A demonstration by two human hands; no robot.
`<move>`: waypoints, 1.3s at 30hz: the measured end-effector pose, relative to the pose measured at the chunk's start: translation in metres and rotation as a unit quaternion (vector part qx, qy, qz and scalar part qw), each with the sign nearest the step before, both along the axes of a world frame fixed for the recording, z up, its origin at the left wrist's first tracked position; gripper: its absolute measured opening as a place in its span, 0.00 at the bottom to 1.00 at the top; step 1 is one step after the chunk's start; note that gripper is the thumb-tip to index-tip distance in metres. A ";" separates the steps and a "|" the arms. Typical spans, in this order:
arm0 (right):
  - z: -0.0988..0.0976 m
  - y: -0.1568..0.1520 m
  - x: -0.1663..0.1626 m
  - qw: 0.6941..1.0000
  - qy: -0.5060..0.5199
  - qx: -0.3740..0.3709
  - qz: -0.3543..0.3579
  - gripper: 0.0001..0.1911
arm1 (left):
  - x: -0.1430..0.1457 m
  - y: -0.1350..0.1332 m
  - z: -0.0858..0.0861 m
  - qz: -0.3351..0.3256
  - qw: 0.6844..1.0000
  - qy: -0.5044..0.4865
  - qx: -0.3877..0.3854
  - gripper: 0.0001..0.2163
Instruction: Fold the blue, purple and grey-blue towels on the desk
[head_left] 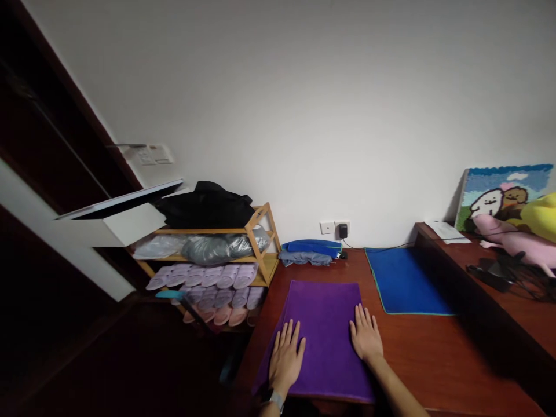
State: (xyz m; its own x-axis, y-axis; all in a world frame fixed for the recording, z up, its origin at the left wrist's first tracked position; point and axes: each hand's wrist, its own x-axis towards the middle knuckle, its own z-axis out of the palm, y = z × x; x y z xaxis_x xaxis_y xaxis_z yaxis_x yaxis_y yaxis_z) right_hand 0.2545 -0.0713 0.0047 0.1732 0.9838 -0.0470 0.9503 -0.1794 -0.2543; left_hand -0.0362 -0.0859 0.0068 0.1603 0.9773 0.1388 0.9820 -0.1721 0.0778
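The purple rectangular terry cloth [324,324] lies spread flat on the reddish wooden table [417,353]; left hand [286,356] at its seven o'clock, right hand [366,339] at three, fingers released, palms down; no fold in it.

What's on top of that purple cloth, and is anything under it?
Only the person's left hand and right hand, flat, palms down. The purple cloth lies on the wooden desk; anything beneath it is covered.

Table [434,353]: reddish-brown wood.
Purple cloth [324,324]: spread flat at the near edge.
Blue cloth [403,281]: spread flat, right of the purple one, farther back.
Folded pile [309,252]: blue and grey cloths, far edge.
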 end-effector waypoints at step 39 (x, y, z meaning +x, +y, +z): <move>0.003 0.022 0.000 1.000 -0.024 -0.012 0.000 0.37 | -0.010 0.055 0.003 0.051 0.999 -0.008 0.015 0.28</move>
State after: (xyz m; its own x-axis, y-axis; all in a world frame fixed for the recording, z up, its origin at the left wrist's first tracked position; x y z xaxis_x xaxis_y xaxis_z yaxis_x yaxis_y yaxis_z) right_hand 0.2549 -0.0497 0.0081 0.1766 0.9823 -0.0621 0.9611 -0.1857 -0.2045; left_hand -0.0462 -0.0304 0.0101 0.0575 0.9838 0.1699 0.9931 -0.0737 0.0908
